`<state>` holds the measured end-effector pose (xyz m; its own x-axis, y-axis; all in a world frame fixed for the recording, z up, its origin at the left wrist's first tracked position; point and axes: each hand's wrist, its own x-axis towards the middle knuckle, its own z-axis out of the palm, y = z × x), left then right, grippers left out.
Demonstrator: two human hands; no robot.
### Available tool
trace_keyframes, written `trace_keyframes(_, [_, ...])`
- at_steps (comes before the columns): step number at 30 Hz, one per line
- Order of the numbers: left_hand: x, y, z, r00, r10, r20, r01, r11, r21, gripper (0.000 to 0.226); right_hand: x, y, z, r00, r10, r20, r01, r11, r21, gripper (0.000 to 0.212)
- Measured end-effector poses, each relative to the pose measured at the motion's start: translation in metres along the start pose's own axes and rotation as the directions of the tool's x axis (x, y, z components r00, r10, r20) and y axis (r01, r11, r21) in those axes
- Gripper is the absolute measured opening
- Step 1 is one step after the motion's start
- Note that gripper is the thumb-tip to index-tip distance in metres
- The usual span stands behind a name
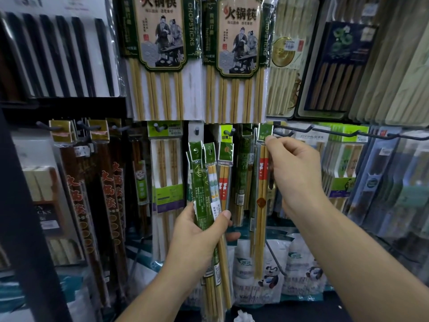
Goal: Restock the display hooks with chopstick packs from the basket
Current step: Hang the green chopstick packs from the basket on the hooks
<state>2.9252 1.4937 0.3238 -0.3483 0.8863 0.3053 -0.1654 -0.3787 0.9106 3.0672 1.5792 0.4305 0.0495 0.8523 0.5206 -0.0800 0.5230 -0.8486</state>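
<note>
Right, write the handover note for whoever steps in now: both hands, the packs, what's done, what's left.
Left hand: grips a fanned bundle of packs, at least three, upright before the display.
Right hand: pinches the green header of a single pack with red-banded sticks, raised to the wire hooks.
Done: cannot tell whether this pack's hole is on a hook.
Left: seat it, then hang the bundle's packs one by one. The basket is out of view.
</note>
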Motion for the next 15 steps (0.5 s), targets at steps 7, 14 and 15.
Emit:
trace_keyframes(7, [0.0012,-0.0001,0.0004,1.000,0.018,0.006,-0.018,1.000,0.022,0.015,0.0008,-0.0014,0.0004,1.000,-0.026,-0.005,0.026,1.000,0.002,0.040])
trace_keyframes(14, [0.0009,-0.0007,-0.0019,1.000,0.020,0.007,-0.021,0.999,0.033,0.014,-0.0012,0.0008,0.0015,1.000,-0.013,-0.004,0.013,1.000,-0.005,0.036])
trace_keyframes(15, [0.0009,-0.0008,-0.0019,1.000,0.022,0.008,-0.022,0.999,0.032,0.013,-0.0021,0.0012,0.0015,1.000,-0.014,-0.004,0.014,1.000,-0.009,0.035])
